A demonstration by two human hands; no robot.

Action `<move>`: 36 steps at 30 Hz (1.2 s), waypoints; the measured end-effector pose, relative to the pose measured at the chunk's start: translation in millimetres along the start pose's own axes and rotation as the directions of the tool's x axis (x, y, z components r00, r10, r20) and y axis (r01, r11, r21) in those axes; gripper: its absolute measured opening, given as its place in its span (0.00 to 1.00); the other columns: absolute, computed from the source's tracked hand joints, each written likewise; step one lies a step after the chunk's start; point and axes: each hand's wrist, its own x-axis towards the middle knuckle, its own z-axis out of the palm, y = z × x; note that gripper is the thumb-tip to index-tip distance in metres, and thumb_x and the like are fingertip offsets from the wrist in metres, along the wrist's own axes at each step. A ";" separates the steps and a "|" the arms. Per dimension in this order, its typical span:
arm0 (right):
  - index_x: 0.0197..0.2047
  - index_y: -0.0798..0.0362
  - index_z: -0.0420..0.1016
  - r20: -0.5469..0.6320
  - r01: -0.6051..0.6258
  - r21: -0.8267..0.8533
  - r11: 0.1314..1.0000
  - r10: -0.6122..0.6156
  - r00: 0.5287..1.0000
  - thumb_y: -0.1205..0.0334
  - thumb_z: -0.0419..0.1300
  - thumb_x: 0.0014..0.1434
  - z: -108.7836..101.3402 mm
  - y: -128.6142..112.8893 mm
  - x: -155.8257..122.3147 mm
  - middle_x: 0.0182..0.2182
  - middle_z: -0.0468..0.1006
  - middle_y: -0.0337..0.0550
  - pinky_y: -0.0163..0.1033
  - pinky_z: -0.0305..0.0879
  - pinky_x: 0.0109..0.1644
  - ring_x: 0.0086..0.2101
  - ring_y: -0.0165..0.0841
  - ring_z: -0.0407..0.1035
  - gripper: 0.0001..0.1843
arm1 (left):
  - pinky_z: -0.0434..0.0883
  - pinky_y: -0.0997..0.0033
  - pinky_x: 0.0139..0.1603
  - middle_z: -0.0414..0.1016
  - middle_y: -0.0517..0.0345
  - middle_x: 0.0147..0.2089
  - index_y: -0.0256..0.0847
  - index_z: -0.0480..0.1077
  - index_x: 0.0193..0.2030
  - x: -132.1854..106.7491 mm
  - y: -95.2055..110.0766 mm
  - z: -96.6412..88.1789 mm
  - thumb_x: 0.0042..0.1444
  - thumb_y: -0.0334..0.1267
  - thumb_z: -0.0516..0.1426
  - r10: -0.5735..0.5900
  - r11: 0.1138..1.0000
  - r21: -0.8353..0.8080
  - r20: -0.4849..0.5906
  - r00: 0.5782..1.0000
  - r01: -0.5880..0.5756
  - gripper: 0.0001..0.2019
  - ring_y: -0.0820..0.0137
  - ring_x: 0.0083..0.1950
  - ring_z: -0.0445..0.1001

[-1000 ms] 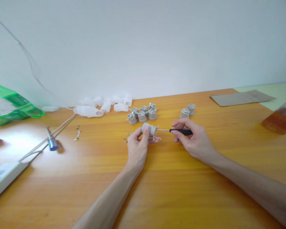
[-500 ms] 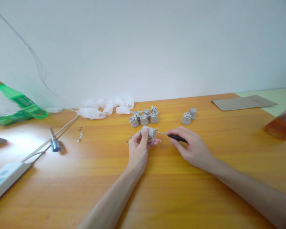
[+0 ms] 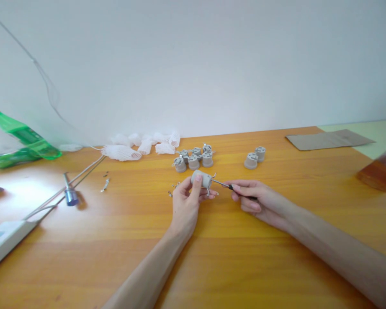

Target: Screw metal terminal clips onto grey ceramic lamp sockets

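on the table (image 3: 276,240): a cluster of lamp sockets (image 3: 193,162) at centre, two further sockets (image 3: 252,157) just right of it, mesh sleeves (image 3: 138,146) beside it on the left, a power strip (image 3: 6,242) at front left, a cardboard sheet (image 3: 328,140) at back right, a jar (image 3: 381,174) at the right edge.

No readable text, labels or numbers in view — pale blue marks on the white power strip (image 3: 6,241) too small to make out.
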 end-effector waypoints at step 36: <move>0.54 0.46 0.73 0.332 0.611 -0.684 0.398 -0.575 0.747 0.63 0.50 0.73 7.3 1.3 -2.6 0.48 0.80 0.43 0.41 0.69 0.54 0.47 0.33 0.73 0.13 | 0.77 0.78 0.41 0.79 0.52 0.43 0.39 0.76 0.41 -25.0 59.7 -5.2 0.56 0.31 0.67 0.677 0.150 0.583 0.529 0.512 -0.799 0.07 0.73 0.38 0.80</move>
